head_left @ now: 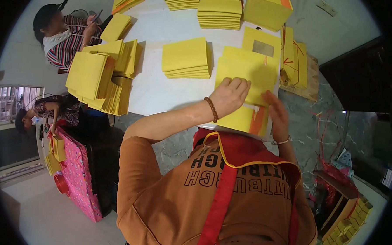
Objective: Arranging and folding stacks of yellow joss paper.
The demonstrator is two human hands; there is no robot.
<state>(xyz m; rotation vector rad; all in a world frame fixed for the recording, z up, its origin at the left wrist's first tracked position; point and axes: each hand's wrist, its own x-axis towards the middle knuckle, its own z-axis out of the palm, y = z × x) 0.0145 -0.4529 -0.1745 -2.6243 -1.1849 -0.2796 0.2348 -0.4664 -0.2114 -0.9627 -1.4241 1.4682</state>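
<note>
At the near right end of the table, a yellow paper sheet (pixel 259 78) lies over other yellow paper pieces. My left hand (pixel 233 94) rests on its left part, fingers curled and knuckles up; whatever its fingertips may hold is hidden. Fingers stretched out, my right hand (pixel 278 114) lies along the right edge of the papers. Between the hands, nearer to me, shows a yellow piece with an orange strip (pixel 258 119). Beyond the sheet is another yellow piece with a greyish rectangle (pixel 262 48).
A yellow paper stack (pixel 185 57) stands mid-table, with taller stacks (pixel 219 12) behind it. Fanned yellow bundles (pixel 98 74) fill the left side. A yellow box (pixel 267 7) stands far right; tied yellow bundles (pixel 294 57) lie beyond the right edge. Two people sit at the left.
</note>
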